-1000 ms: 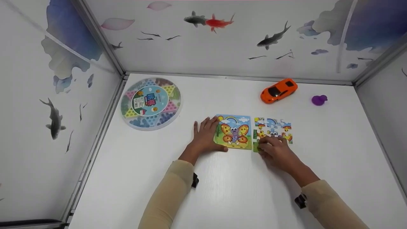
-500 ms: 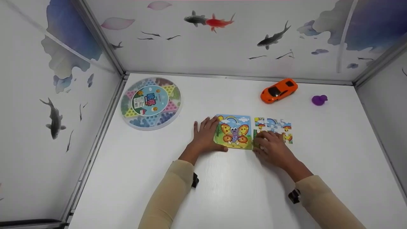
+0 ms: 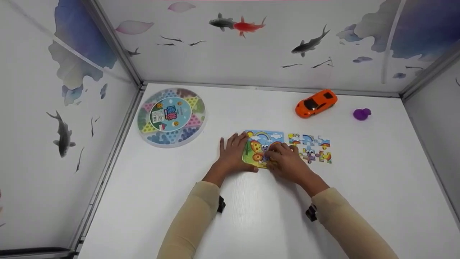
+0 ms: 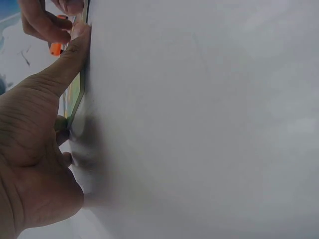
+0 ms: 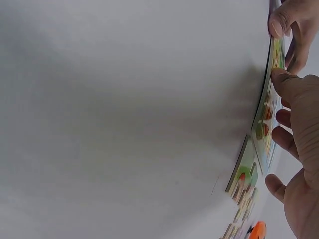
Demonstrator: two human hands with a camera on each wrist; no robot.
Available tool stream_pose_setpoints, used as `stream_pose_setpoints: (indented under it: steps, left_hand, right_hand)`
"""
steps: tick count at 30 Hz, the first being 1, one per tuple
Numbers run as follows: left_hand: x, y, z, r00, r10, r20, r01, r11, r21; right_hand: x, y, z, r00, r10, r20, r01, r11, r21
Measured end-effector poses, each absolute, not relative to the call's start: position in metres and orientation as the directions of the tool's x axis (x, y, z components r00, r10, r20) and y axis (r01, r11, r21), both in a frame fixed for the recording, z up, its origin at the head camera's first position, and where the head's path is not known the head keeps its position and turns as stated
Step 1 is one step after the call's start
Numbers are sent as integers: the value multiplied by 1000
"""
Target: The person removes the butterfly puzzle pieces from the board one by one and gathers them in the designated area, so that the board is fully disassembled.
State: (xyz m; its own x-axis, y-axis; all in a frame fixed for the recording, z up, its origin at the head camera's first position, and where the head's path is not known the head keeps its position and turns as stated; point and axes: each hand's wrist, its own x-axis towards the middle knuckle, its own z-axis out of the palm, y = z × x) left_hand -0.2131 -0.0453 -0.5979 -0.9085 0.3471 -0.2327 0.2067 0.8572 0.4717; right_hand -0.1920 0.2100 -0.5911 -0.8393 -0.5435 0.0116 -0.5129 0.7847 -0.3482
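Note:
A square butterfly puzzle board point(image 3: 251, 163) lies on the white table. My left hand point(image 3: 231, 154) steadies its left side, fingers spread along the left edge and thumb by the front edge. In the left wrist view that thumb point(image 4: 70, 57) lies straight against the board's rim. Over the board's right half is my right hand point(image 3: 287, 162), fingers bent and tips touching the picture near the front. The right wrist view shows its thumb point(image 5: 286, 82) on the board's edge; I see no loose piece in the fingers. Puzzle pieces point(image 3: 324, 156) lie in rows right of the board, partly hidden by the right hand.
A round Chinese checkers set point(image 3: 170, 117) lies at the back left. An orange toy car point(image 3: 316, 103) and a small purple duck point(image 3: 362, 114) stand at the back right. Printed wall panels point(image 3: 251, 54) enclose the table.
My right hand has moved left from the loose puzzle pieces onto the butterfly board. My left hand stays at the board's left edge.

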Motion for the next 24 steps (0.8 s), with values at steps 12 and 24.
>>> stream_pose_setpoints:
  steps: [12,24]
  left_hand:
    - [-215,-44,-596,-908,345,-239,206,863,461]
    - [-215,-43,-600,-909,339,-242,200,866,459]
  right_hand:
    - [-195,189,-590,-835,-551,-23,-519,800,-301]
    - [-195,178,-585,-870,-486,-86,-437,839,-324]
